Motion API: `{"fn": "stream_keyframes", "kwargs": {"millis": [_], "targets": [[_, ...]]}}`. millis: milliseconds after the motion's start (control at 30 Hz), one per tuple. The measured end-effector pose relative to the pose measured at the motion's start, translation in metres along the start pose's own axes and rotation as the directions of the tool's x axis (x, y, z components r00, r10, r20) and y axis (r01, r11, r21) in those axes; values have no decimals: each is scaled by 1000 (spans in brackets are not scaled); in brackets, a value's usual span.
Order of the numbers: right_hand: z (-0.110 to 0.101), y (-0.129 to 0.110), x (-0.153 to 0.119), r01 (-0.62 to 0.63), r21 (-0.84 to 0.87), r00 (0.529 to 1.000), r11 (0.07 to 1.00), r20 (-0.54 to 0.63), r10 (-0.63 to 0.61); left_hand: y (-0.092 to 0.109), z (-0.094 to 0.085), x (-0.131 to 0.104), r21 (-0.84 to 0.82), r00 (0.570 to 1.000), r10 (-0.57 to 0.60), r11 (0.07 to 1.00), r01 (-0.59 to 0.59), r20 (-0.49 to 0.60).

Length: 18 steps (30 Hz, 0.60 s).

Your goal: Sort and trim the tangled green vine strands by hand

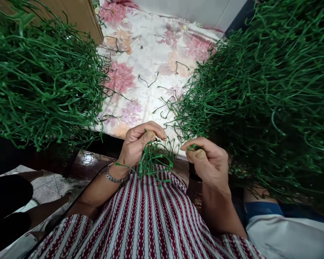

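Note:
My left hand [136,142] is closed around a small bunch of green stems [155,158], thin, curly and plastic-looking, which hang over my lap at the table's front edge. A watch [113,174] circles that wrist. To the right of the bunch, my right hand [209,162] pinches a green stem piece [193,147] between thumb and index finger; most of the piece is hidden by the fingers. A gap separates the two hands. Just beyond them, loose stems spill from the big right-hand pile [272,90] onto the floral tablecloth [148,46].
Another tall pile of green stems [48,90] covers the table's left side, before a wooden panel [79,19]. Several stray stems, one bent [149,85], lie mid-cloth. A pale wall [189,10] stands behind. Other people's legs show at lower left and a light garment [288,233] at lower right.

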State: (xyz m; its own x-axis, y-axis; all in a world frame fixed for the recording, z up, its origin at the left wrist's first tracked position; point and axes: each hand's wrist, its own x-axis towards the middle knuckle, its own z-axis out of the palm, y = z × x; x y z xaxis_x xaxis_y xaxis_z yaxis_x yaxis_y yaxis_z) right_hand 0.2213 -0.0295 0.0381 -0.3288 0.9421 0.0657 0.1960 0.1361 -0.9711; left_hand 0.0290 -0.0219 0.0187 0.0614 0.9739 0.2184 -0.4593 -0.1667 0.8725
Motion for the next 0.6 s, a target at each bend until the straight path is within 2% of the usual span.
{"fn": "stream_keyframes", "kwargs": {"millis": [67,167,233,333,467,533,600], "targets": [[6,-5,1,89,-121,996,989,5,-89,-3,3,0,0,1000,11,1000,-11,-7],[15,-10,0,141,-184,985,973,125,-120,-6,8,0,52,999,45,998,-44,-15],[19,-10,-1,142,-177,981,974,155,-114,-7,11,-1,129,996,92,988,-89,-22],[22,-8,-2,96,-199,988,975,134,-70,-9,16,-2,233,988,152,962,-141,-30],[22,-4,-6,58,-230,986,971,165,-19,-11,21,-4,260,981,190,949,-176,-29],[21,-1,-11,76,-216,983,973,180,-37,-11,24,-8,266,985,171,949,-166,5],[18,4,-18,109,-205,981,973,178,-72,-10,29,-11,270,987,126,951,-150,103]]}}
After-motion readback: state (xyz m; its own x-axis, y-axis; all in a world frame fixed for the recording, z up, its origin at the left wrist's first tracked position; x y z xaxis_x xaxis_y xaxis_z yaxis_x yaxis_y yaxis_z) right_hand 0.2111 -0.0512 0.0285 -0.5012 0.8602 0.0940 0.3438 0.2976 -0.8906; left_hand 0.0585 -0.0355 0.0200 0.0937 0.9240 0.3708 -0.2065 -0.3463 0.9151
